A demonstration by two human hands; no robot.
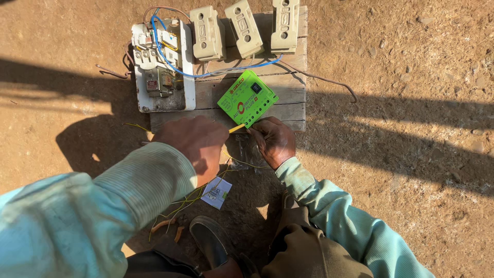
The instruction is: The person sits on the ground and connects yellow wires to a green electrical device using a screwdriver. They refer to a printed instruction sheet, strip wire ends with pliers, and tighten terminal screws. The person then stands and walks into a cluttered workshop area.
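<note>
A bright green rectangular controller box [247,98] lies tilted on a wooden board [288,92]. My left hand [194,144] is closed around a tool whose yellow tip [237,127] points at the box's lower edge. My right hand [274,140] pinches something small right at that same edge; what it holds is hidden by the fingers. Thin yellow wires [242,162] trail from under the hands toward my feet.
A white open switch unit [160,67] with blue wire [226,71] sits at the board's left. Three cream fuse carriers [244,28] line its top. A small white paper tag [216,192] and my shoe [211,239] are on the dirt ground.
</note>
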